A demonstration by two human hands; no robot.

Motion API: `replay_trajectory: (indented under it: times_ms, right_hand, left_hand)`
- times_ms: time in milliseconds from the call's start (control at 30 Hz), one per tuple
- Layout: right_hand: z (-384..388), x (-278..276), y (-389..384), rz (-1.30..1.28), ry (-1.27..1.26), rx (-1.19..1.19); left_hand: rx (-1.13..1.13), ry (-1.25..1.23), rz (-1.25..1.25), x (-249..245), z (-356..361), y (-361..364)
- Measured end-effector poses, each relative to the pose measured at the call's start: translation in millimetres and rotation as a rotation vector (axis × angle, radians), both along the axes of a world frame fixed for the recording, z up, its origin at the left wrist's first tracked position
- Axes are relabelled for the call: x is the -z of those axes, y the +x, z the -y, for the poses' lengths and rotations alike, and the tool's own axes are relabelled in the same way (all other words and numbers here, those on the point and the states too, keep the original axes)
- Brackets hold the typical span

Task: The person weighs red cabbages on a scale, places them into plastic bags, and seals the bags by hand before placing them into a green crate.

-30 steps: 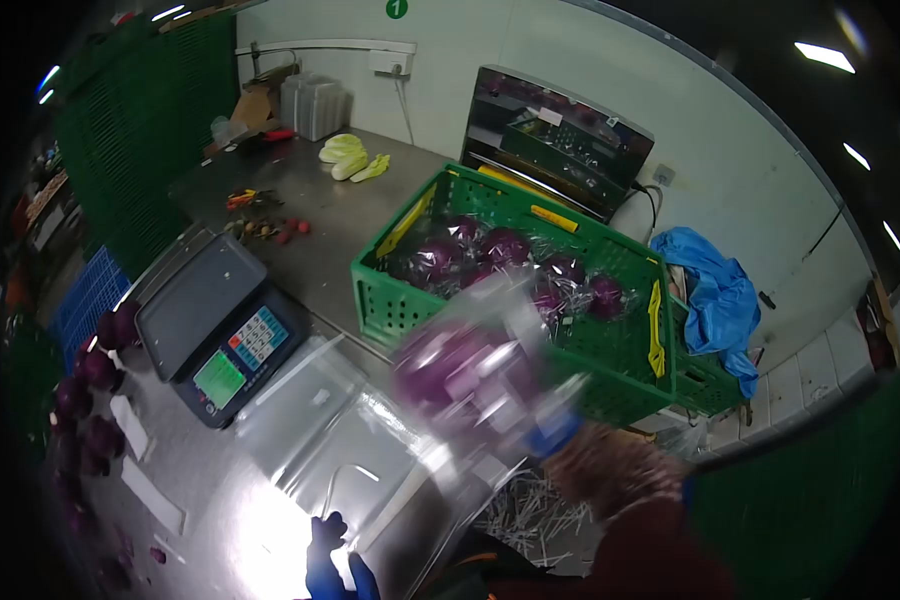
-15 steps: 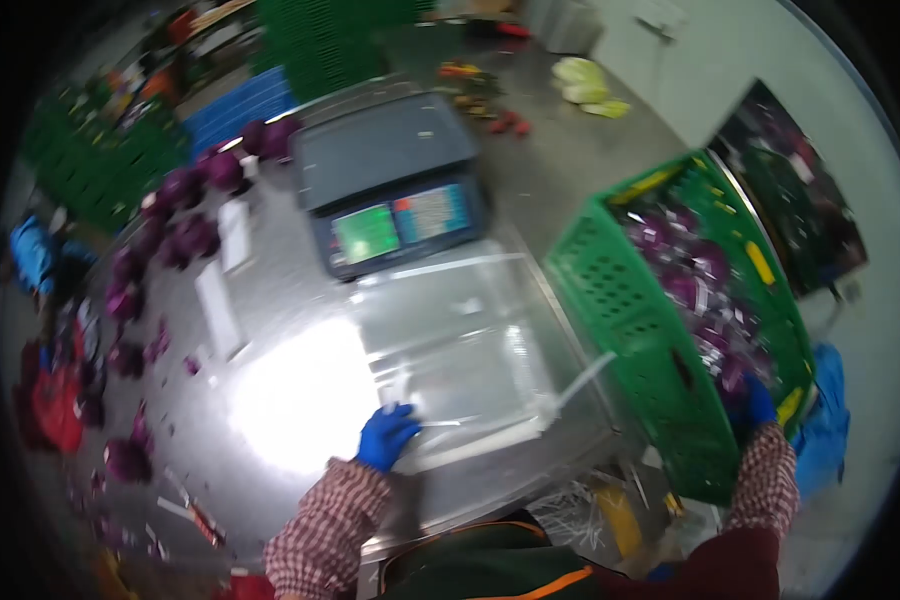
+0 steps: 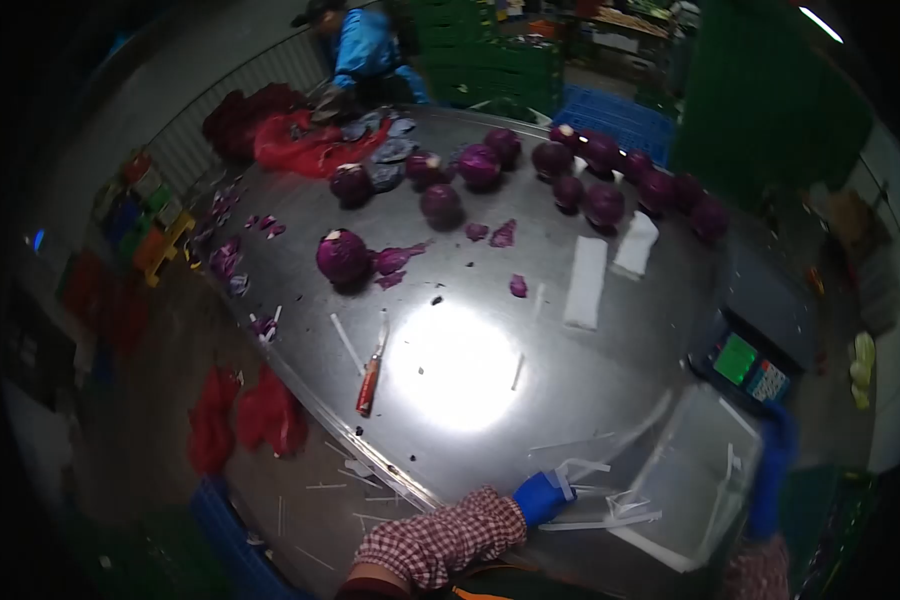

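Note:
My left hand [image 3: 545,498], in a blue glove, is closed at the near edge of the metal table, with a thin white strip [image 3: 582,468] at its fingers. More loose white strips [image 3: 605,520] lie beside it. To their right is a stack of clear plastic sheets [image 3: 685,480]. My right hand [image 3: 776,465], also blue-gloved, is smeared by motion at the right edge of that stack, just below the digital scale [image 3: 755,365]. Its fingers cannot be made out.
Several red cabbages [image 3: 480,167] line the table's far side, one [image 3: 343,257] nearer. A red-handled knife [image 3: 368,385] lies left of centre. Two white pads [image 3: 586,282] rest before the scale. A person in blue [image 3: 365,48] stands by red net bags [image 3: 315,145] at the far left.
The view has swung left. My right hand has come out of the green crate of wrapped cabbages to beside the plastic sheets. My left hand has shifted off the sheets, to the loose strips.

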State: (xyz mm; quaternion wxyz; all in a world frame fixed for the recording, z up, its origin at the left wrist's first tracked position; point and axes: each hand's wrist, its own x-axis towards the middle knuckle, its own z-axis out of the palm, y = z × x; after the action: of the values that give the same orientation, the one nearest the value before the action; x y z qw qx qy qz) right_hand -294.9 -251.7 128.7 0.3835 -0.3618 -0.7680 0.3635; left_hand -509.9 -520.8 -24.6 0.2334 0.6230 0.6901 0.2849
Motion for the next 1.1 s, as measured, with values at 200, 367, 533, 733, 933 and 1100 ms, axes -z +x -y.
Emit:
replay_trajectory:
  times_ms: [200,367,533,733,933,1100]
  right_hand:
    - [163,64,-433,0.142,0.271,-1.003]
    - [273,84,-681,0.18,0.608,-0.962]
    - [289,126,-746,0.469,0.806,-0.99]
    - [243,138,-584,0.044,-0.18,-1.215]
    - [275,198,-588,0.017,-1.132,-0.834]
    - [228,81,-490,-0.047,-0.956,-1.16]
  left_hand:
    - [-0.153,0.083,0.303,78,70,-20]
    - [-0.488,-0.137,0.688,71,112,-41]
    - [-0.757,-0.137,0.766,75,150,-78]
    - [-1.558,0.025,0.46,53,175,-190]
    - [-1.1,0.683,1.344,10,163,-368]
    - [-0.862,0.844,1.581,-59,160,-312]
